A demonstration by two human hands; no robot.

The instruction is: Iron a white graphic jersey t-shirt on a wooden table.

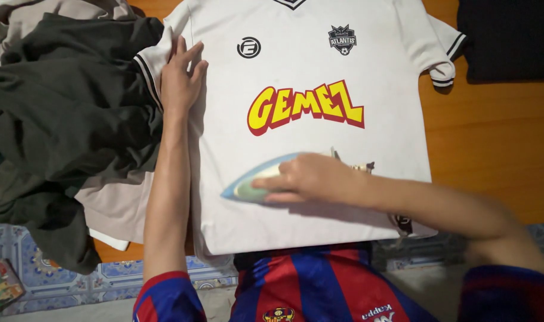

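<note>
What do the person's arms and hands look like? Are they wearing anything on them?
Both forearms are bare, with no gloves, rings or watch that I can see on the left hand or the right hand. Short sleeves with red and blue stripes cover the upper arms.

Mostly buried under the right hand (310,179): the iron (248,186), only its pale blue nose poking out (blurry too). White jersey (307,59) collar chopped off by the top edge. Black cloth (510,39) cropped at the corner.

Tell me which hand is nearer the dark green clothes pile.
Left. The left hand presses the white jersey beside the pile; the right hand grips the iron, farther away.
</note>
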